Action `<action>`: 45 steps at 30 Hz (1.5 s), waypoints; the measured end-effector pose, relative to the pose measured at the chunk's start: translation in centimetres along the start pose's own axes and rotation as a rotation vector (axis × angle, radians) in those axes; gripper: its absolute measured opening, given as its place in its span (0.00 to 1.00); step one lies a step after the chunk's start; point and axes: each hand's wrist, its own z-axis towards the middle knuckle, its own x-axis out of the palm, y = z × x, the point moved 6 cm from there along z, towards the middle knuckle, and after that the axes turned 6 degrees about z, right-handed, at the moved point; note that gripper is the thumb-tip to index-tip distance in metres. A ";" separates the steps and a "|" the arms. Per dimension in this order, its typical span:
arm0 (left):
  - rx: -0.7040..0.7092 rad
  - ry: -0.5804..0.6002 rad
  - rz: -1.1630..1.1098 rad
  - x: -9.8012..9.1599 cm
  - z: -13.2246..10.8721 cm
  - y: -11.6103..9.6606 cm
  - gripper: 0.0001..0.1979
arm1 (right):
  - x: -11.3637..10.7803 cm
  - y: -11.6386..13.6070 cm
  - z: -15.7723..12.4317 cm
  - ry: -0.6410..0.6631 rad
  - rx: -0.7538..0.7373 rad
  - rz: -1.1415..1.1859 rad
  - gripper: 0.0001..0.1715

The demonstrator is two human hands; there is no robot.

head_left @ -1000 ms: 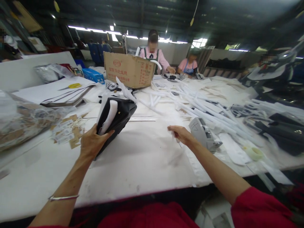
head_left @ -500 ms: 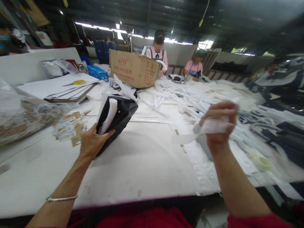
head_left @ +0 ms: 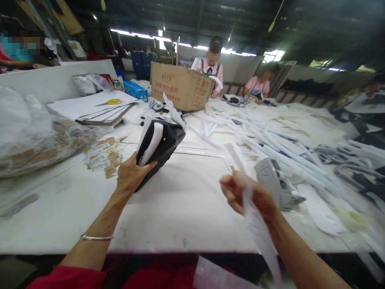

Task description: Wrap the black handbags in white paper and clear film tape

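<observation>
Strip lowered, bag still gripped
The right hand, clenched on a white strip, has dropped; the bag stays grasped by the left hand over the white table in a dim workshop.

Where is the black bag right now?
In the head view, the black bag stands left of centre on the white table, gripped by the left hand, near the cardboard box.

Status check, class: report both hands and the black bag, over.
Left hand grips black bag, tilted on table. Right hand holds white strip. Nothing between them.
</observation>
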 end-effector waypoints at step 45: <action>1.019 -0.103 0.032 8.3 -13.1 -13.5 0.26 | 5.5 -3.1 -14.3 0.243 -0.228 -0.394 0.24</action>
